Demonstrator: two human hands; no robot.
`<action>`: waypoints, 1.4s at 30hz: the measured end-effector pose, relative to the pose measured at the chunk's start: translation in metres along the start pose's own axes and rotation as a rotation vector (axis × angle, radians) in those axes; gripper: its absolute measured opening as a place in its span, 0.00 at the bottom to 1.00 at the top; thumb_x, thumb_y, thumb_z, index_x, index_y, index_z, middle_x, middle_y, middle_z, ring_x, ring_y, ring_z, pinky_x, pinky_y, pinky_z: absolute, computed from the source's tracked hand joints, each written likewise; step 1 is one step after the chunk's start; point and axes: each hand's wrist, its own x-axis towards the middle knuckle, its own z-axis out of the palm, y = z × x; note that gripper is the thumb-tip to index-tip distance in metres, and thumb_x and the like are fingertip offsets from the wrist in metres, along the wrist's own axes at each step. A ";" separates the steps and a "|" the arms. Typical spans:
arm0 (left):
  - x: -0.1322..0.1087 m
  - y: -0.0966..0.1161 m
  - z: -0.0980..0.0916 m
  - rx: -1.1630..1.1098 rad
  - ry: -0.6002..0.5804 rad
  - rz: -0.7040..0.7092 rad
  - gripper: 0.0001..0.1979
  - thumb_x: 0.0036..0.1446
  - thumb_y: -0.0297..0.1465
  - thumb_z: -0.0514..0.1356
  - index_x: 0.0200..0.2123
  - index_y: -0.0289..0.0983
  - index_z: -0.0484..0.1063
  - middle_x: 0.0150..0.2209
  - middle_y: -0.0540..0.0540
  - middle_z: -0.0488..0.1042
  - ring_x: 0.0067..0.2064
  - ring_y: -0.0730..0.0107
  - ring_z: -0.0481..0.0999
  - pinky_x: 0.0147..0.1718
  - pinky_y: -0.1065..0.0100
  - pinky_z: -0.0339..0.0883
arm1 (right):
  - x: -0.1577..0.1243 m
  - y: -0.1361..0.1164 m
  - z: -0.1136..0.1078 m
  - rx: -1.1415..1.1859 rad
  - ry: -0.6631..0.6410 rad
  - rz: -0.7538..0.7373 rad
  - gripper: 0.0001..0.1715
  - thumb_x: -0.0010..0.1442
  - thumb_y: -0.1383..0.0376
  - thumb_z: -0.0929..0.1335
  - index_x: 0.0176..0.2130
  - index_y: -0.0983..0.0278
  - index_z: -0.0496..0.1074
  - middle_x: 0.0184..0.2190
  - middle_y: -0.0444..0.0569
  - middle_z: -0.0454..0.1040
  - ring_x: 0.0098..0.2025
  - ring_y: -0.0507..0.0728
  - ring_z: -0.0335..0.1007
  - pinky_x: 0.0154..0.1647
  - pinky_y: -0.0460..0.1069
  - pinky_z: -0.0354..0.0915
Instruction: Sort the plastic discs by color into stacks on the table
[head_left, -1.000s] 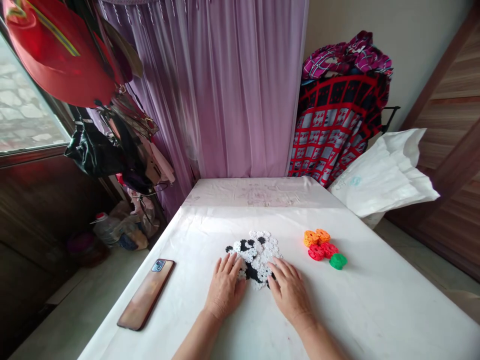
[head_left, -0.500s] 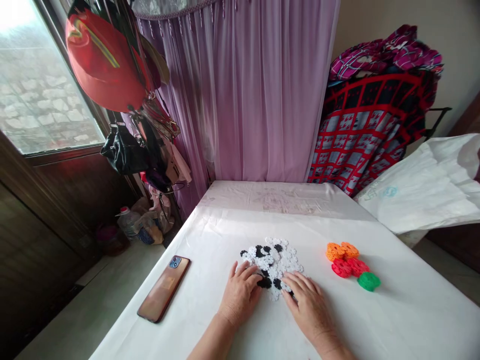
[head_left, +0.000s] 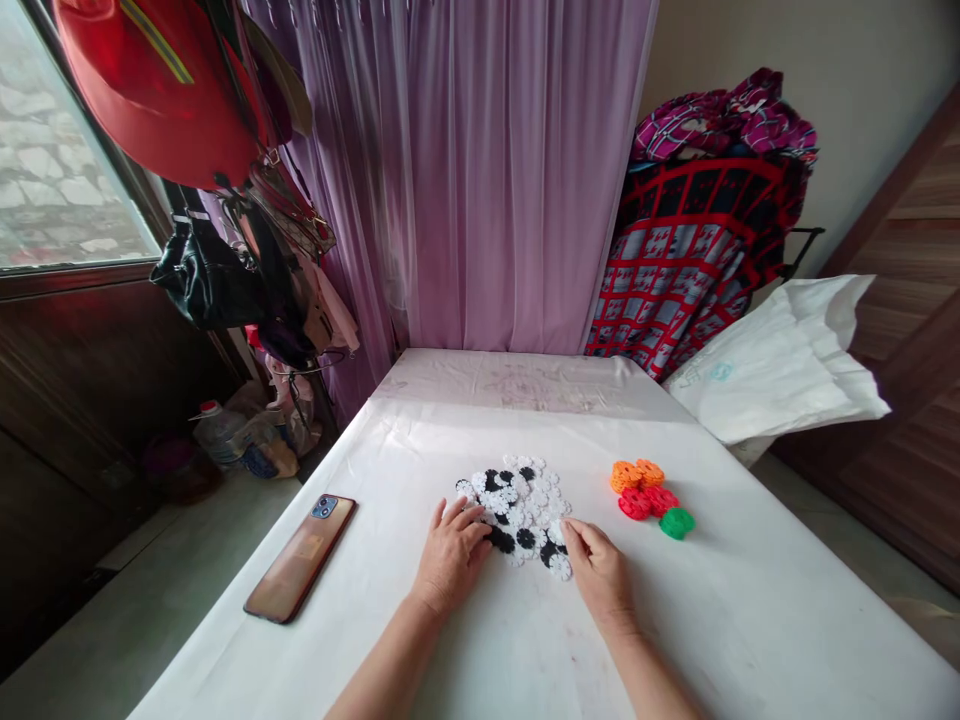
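A loose pile of white and black flower-shaped plastic discs [head_left: 531, 500] lies in the middle of the white-covered table. My left hand [head_left: 452, 552] rests palm down on the pile's left edge, its fingers apart, with the fingertips by some black discs. At the right edge, my right hand [head_left: 600, 568] has thumb and index finger pinched together on a white flower-shaped disc [head_left: 556, 532]. To the right sit small stacks of the same kind of disc: orange [head_left: 637, 474], red [head_left: 646, 502] and green [head_left: 677, 522].
A smartphone [head_left: 301, 558] lies face down at the table's left. Beyond the right edge stands a white sack [head_left: 780, 360]. Bags and a red hat [head_left: 157, 90] hang at left. A purple curtain [head_left: 495, 200] borders the far end.
My right hand's fingers have gone from spread over the discs to a pinch on a white one. My left hand stays at the pile's left edge. The camera view has shifted.
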 end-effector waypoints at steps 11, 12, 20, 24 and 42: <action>0.003 -0.005 -0.002 0.000 0.100 0.020 0.13 0.66 0.32 0.50 0.39 0.42 0.76 0.54 0.46 0.77 0.63 0.56 0.68 0.63 0.40 0.56 | 0.004 -0.005 -0.005 0.060 0.010 0.188 0.22 0.58 0.52 0.63 0.38 0.63 0.79 0.32 0.52 0.81 0.28 0.56 0.74 0.31 0.49 0.71; 0.003 -0.006 -0.002 -0.005 0.107 0.010 0.13 0.66 0.32 0.51 0.39 0.42 0.76 0.55 0.46 0.77 0.63 0.56 0.68 0.63 0.40 0.56 | 0.004 -0.005 -0.006 0.056 0.021 0.181 0.21 0.58 0.53 0.63 0.38 0.63 0.79 0.33 0.53 0.81 0.29 0.56 0.74 0.32 0.49 0.71; 0.003 -0.014 0.007 0.024 0.148 -0.137 0.09 0.62 0.31 0.55 0.40 0.42 0.75 0.56 0.45 0.75 0.64 0.52 0.67 0.62 0.41 0.58 | 0.003 0.017 -0.024 -0.028 0.047 0.235 0.22 0.58 0.53 0.63 0.39 0.63 0.78 0.34 0.54 0.81 0.32 0.58 0.75 0.35 0.51 0.71; -0.003 -0.016 0.009 0.081 0.111 -0.114 0.19 0.64 0.40 0.54 0.55 0.44 0.71 0.61 0.42 0.70 0.66 0.50 0.63 0.63 0.41 0.56 | -0.001 0.024 -0.035 -0.219 -0.006 0.170 0.20 0.58 0.57 0.62 0.39 0.62 0.78 0.36 0.53 0.80 0.34 0.58 0.75 0.36 0.51 0.69; -0.031 -0.005 0.002 0.163 -0.072 0.206 0.28 0.66 0.43 0.50 0.67 0.47 0.57 0.69 0.44 0.59 0.70 0.50 0.54 0.65 0.43 0.54 | -0.021 0.000 -0.047 -0.372 -0.087 -0.147 0.19 0.62 0.69 0.61 0.43 0.60 0.79 0.43 0.52 0.79 0.45 0.59 0.73 0.48 0.53 0.69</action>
